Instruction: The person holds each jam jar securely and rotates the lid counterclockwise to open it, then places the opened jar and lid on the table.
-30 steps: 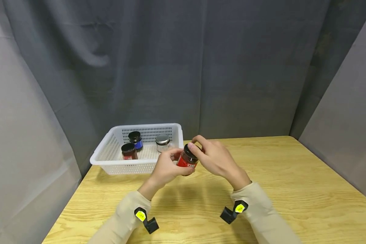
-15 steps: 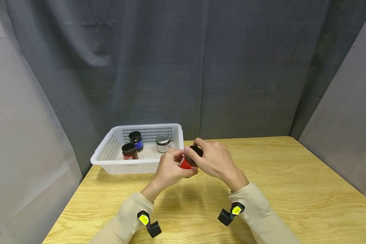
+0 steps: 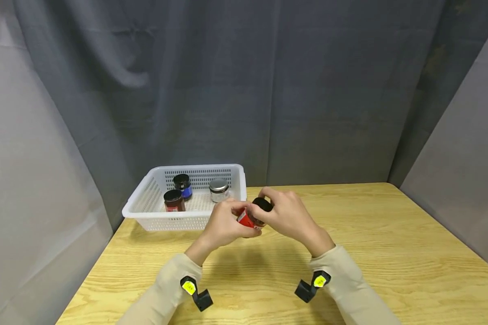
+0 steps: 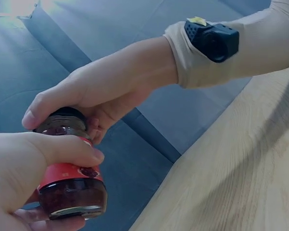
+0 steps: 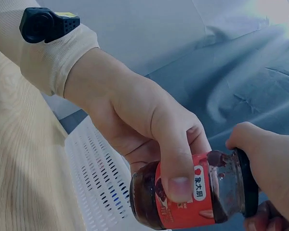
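Both hands hold one glass jar [image 5: 185,192] with a red label, dark contents and a black lid [image 5: 247,183], above the table just right of the basket. My left hand [image 3: 224,225] grips the jar's body, its thumb across the red label. With thumb and fingers my right hand [image 3: 289,215] pinches the lid's rim. The jar leans, its lid toward the right hand. In the left wrist view the jar's glass bottom [image 4: 77,207] shows below the left thumb. Whether the lid is loose on the neck I cannot tell.
A white perforated basket [image 3: 166,223] stands at the back left of the wooden table [image 3: 374,253]. Inside are a dark jar with a red label [image 3: 174,201], a blue-labelled jar [image 3: 184,188] and a clear jar with a silver lid [image 3: 219,190]. Grey curtains [image 3: 329,99] hang behind.
The right hand has turned about the lid, its thumb and fingers now round the rim. The jar has tilted more to the right, and the left hand keeps its grip.
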Demonstrator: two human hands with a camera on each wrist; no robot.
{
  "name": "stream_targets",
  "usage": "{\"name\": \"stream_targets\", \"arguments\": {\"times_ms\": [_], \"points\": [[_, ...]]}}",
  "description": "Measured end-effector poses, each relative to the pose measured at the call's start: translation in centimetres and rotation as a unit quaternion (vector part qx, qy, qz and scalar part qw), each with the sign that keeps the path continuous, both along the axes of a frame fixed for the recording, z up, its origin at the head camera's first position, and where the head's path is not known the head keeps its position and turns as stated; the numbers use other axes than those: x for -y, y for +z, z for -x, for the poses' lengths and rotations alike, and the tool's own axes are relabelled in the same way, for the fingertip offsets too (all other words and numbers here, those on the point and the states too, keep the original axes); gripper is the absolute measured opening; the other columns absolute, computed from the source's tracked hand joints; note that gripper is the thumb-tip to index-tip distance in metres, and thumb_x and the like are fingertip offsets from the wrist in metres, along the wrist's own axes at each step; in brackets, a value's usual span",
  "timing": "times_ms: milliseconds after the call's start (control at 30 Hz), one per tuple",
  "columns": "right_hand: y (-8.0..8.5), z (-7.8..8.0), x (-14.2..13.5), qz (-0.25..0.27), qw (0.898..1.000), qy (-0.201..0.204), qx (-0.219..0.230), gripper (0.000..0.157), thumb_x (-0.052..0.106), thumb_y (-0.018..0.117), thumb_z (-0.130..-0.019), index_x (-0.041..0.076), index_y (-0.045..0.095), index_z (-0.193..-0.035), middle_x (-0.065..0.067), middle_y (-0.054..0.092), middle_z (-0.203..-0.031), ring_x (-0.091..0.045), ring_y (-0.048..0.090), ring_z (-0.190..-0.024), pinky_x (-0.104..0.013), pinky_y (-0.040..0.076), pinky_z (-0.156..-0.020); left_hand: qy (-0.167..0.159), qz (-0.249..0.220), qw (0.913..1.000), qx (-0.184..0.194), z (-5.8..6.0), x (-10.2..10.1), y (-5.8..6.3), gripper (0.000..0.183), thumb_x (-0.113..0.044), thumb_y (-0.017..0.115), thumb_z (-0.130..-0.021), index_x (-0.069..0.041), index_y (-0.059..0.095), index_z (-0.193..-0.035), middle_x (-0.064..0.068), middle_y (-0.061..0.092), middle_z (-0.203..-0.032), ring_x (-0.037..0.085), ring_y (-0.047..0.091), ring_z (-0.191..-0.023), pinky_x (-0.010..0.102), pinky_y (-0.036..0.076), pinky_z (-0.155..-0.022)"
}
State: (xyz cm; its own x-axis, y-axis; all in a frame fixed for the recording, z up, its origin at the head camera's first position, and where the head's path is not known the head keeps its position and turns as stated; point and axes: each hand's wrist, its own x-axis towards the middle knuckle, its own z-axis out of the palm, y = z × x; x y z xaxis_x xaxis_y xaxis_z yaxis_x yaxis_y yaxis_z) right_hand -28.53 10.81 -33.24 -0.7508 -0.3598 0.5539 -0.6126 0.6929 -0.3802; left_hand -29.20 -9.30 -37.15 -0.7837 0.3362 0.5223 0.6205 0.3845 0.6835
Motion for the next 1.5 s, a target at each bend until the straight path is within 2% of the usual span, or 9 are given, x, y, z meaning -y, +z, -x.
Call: {"name": "stream_targets", "arguments": {"times_ms": [200, 500, 900, 1267, 1500], "points": [[0.0, -0.1, 0.2, 0.013, 1.0, 0.01, -0.004, 0.028, 0.045, 0.074, -0.09, 0.018, 0.069, -0.093, 0.012, 0.059, -0.062, -0.007, 0.052, -0.051, -0.03, 0.045, -0.048, 0.004, 0.006, 0.9998, 0.019, 0.3, 0.3, 0.4, 0.051, -0.02, 0.101, -0.06, -0.017, 0.082, -0.108, -0.005, 0.066, -0.091, 0.013, 0.062, -0.084, 0.032, 0.055, -0.069], [0.1, 0.0, -0.3, 0.021, 0.999, 0.036, -0.016, 0.024, 0.042, 0.076, -0.088, 0.02, 0.068, -0.092, 0.014, 0.055, -0.058, -0.007, 0.051, -0.048, -0.03, 0.043, -0.044, -0.021, 0.0, 0.9991, 0.036, 0.2, 0.3, 1.0, 0.057, -0.018, 0.101, -0.06, -0.012, 0.081, -0.113, -0.002, 0.067, -0.094, 0.016, 0.064, -0.084, 0.033, 0.056, -0.069], [-0.2, 0.1, -0.8, 0.011, 0.997, 0.066, -0.037, 0.02, 0.04, 0.076, -0.088, 0.022, 0.067, -0.091, 0.015, 0.052, -0.06, -0.006, 0.049, -0.051, -0.029, 0.041, -0.045, -0.045, -0.009, 0.9969, 0.064, 0.2, 0.2, 0.8, 0.05, -0.016, 0.102, -0.061, -0.015, 0.082, -0.107, -0.001, 0.067, -0.094, 0.019, 0.064, -0.086, 0.033, 0.056, -0.071], [-0.1, 0.4, -1.2, 0.004, 0.994, 0.106, -0.012, 0.025, 0.044, 0.079, -0.09, 0.023, 0.068, -0.097, 0.014, 0.055, -0.062, -0.006, 0.051, -0.052, -0.027, 0.042, -0.045, -0.048, -0.007, 0.996, 0.075, 0.2, 0.6, 0.5, 0.055, -0.018, 0.102, -0.061, -0.015, 0.082, -0.112, -0.001, 0.067, -0.096, 0.02, 0.062, -0.088, 0.034, 0.056, -0.07], [0.2, 0.3, -1.3, 0.001, 0.993, 0.121, -0.014, 0.029, 0.042, 0.078, -0.091, 0.019, 0.071, -0.107, 0.013, 0.059, -0.069, -0.006, 0.052, -0.056, -0.028, 0.044, -0.048, -0.051, -0.016, 0.9957, 0.076, 0.2, 0.6, 0.5, 0.052, -0.018, 0.101, -0.062, -0.016, 0.082, -0.11, -0.001, 0.068, -0.097, 0.022, 0.062, -0.09, 0.035, 0.056, -0.071]]}}
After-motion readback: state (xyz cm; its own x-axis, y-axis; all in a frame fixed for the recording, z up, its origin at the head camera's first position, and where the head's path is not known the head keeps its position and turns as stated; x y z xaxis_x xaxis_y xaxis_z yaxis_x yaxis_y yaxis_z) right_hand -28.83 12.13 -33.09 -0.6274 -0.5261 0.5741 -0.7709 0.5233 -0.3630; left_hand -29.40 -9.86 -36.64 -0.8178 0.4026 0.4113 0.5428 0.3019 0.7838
